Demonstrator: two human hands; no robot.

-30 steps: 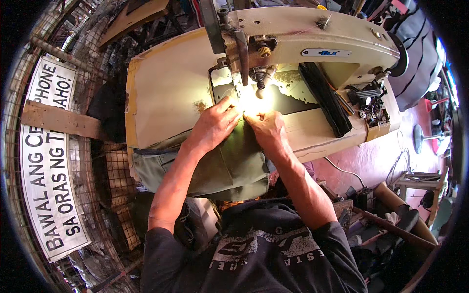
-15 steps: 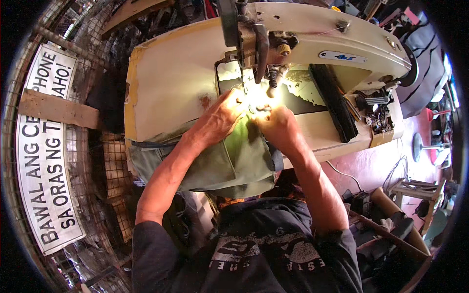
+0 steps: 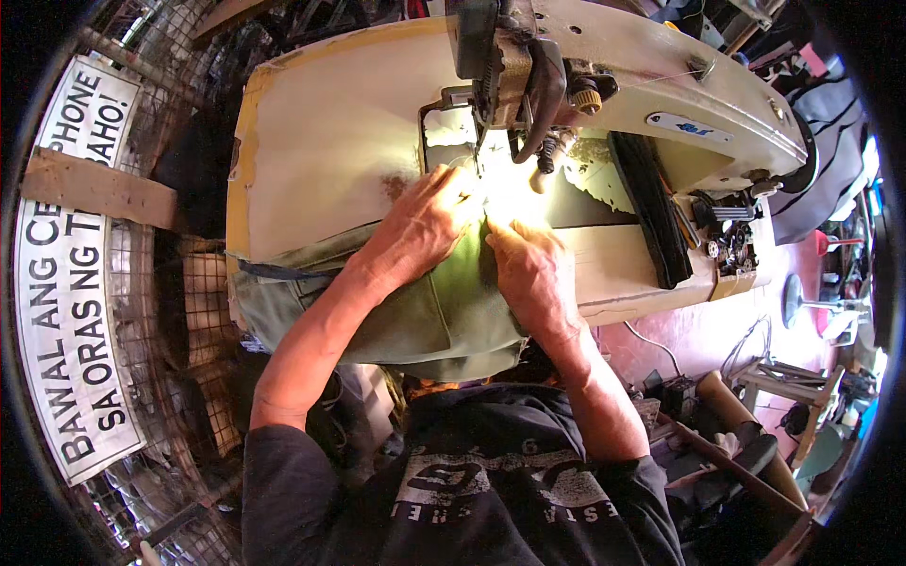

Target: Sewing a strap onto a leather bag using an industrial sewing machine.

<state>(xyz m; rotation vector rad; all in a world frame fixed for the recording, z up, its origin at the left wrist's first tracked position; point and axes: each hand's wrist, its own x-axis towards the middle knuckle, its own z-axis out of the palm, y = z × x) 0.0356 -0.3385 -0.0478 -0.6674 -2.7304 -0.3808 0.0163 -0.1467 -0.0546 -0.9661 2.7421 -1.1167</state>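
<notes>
A piece of olive-green cloth lies over the front edge of the sewing machine's bed and hangs down toward me. My left hand is closed on its upper edge, fingertips pinched just left of the presser foot area. Opposite it, my right hand grips the cloth's right side, thumb and forefinger close to the needle. The beige sewing machine stands over both hands. Strong lamp glare washes out the needle, the presser foot and the cloth edge between my fingertips.
On the machine bed at right lie a black cloth strip and small metal parts. A wire mesh wall with a white sign rises at left. Wooden frames and an open box stand on the floor at lower right.
My right hand has drawn back slightly from the needle toward me, still on the cloth. The left hand has barely moved. The whole view has shifted a little.
</notes>
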